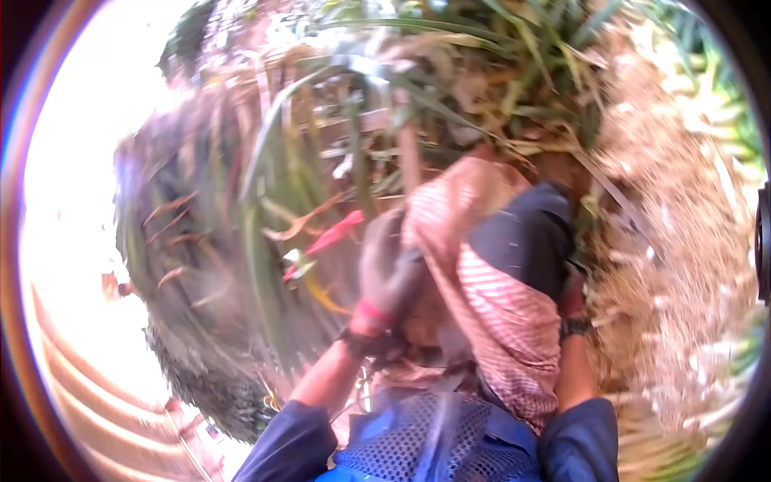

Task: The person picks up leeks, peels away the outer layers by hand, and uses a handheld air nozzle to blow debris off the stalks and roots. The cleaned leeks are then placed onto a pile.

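Observation:
My left hand (381,269), in a dark glove with a red band at the wrist, is beside the edge of a red-and-white checked cloth (506,353). Its thumb stands apart from the blurred fingers, and I see nothing held between them. The cloth lies over my lap and a bent leg in dark trousers (522,241). My right hand (573,293) is at the outer side of that knee, in a reddish glove; its fingers are hidden. A pink-red strip (336,233) lies among long green leaves just left of my left hand.
A large heap of long-leaved green plants (201,217), like leeks or spring onions, rises on the left and ahead. Dry straw-like litter (658,265) covers the right side. More pale-stemmed green plants (715,104) lie at the far right. Ridged tan material (104,402) shows lower left.

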{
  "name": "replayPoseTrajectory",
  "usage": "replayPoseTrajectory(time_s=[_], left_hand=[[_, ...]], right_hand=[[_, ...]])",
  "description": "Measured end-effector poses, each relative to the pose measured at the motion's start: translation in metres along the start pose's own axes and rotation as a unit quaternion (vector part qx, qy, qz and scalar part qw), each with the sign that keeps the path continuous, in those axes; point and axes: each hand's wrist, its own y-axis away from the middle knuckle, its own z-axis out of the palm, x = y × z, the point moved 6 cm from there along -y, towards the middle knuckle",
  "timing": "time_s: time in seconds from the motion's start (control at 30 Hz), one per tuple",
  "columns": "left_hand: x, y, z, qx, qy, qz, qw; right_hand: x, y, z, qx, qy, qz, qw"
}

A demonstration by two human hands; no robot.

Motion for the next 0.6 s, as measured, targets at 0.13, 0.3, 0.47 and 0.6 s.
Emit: replayPoseTrajectory(time_s=[0.13, 0.3, 0.47, 0.6], left_hand=[[0.000, 0.006, 0.001, 0.021, 0.041, -0.025, 0.999], [0.005, 0.010, -0.012, -0.014, 0.048, -0.023, 0.998], [-0.011, 0.012, -0.037, 0.039, 0.206, -0.083, 0.974], [0.042, 0.007, -0.076, -0.064, 0.417, -0.142, 0.896]], right_hand=[[0.016, -0.034, -0.021, 0.004, 0.064, -0.041, 0.997], [-0.156, -0.023, -0.013, -0.104, 0.487, -0.364, 0.787], [-0.332, 0.057, 0.008, -0.031, 0.076, -0.044, 0.996], [-0.395, 0.135, 0.116, -0.356, 0.028, -0.096, 0.929]])
